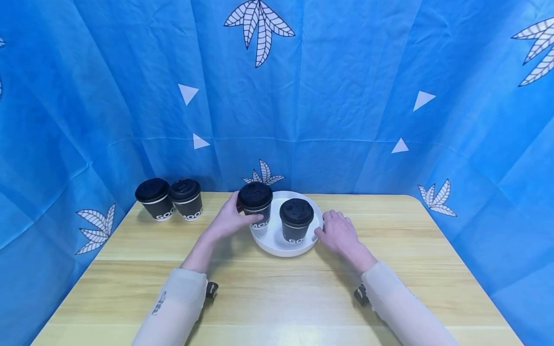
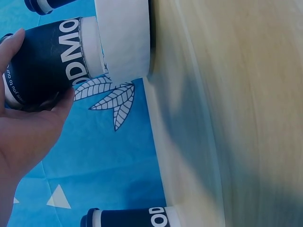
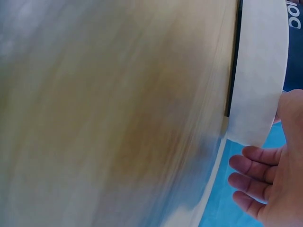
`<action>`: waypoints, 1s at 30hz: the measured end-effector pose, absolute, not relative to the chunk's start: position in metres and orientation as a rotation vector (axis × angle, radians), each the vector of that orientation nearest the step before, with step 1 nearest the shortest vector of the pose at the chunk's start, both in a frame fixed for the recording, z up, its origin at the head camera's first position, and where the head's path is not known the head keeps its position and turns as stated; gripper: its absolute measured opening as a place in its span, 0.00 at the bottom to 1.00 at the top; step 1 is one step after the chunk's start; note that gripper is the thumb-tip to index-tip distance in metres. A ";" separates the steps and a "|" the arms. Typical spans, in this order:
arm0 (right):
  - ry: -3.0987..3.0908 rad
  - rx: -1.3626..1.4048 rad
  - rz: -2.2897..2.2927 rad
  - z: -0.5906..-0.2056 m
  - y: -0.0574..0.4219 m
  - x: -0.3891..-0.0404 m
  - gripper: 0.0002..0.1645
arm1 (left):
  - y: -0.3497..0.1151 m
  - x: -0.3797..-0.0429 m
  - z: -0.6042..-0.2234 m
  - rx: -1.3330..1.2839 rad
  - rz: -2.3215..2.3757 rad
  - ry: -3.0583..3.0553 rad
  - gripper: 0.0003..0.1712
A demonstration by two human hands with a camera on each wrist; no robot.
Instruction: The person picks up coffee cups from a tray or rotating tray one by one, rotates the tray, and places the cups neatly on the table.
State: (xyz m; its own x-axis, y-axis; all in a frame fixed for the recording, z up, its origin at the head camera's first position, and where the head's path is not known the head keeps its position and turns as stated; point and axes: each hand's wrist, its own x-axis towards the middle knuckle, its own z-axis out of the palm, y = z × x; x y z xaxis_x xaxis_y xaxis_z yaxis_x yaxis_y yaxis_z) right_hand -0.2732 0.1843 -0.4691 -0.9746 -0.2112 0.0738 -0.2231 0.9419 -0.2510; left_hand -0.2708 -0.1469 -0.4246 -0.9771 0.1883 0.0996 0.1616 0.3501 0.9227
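My left hand [image 1: 227, 220] grips a black lidded paper coffee cup [image 1: 255, 197] with white lettering, thumb across its front and fingers round its far side. This cup is upright over the left part of a round white tray [image 1: 277, 249]. In the left wrist view, the cup's white base [image 2: 92, 45] shows just above the tray wall [image 2: 124, 42]. A second lidded cup [image 1: 296, 214] stands on the tray, to the right. At the tray's right side, my right hand [image 1: 340, 234] holds the rim, thumb over its edge and fingers [image 3: 258, 163] curved outside.
Two more lidded coffee cups, one at the far left [image 1: 152, 192] and one beside it [image 1: 186, 194], stand at the back left of the wooden table [image 1: 277, 298]. A blue patterned curtain [image 1: 346, 96] hangs behind the table and along both sides.
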 end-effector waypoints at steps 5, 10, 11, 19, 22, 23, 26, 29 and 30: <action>-3.048 0.347 0.399 -0.469 0.184 -0.273 0.31 | -0.151 -0.269 -0.422 0.319 1.768 2.558 0.54; -3.038 0.349 0.394 -0.469 0.184 -0.273 0.30 | -0.156 -0.267 -0.421 0.325 1.775 2.565 0.54; -3.038 0.349 0.393 -0.469 0.184 -0.273 0.30 | -0.157 -0.266 -0.420 0.321 1.773 2.569 0.54; -3.039 0.350 0.401 -0.469 0.184 -0.273 0.29 | -0.166 -0.260 -0.417 0.335 1.759 2.595 0.54; -3.037 0.353 0.396 -0.469 0.184 -0.273 0.27 | -0.170 -0.257 -0.417 0.320 1.747 2.607 0.54; -3.039 0.351 0.396 -0.469 0.184 -0.273 0.27 | -0.172 -0.256 -0.416 0.311 1.747 2.607 0.53; -3.043 0.354 0.389 -0.469 0.184 -0.272 0.27 | -0.177 -0.252 -0.415 0.283 1.740 2.616 0.53; -3.049 0.351 0.387 -0.468 0.184 -0.272 0.28 | -0.183 -0.249 -0.414 0.279 1.746 2.616 0.53; -3.050 0.349 0.386 -0.468 0.184 -0.271 0.28 | -0.185 -0.248 -0.414 0.277 1.744 2.621 0.53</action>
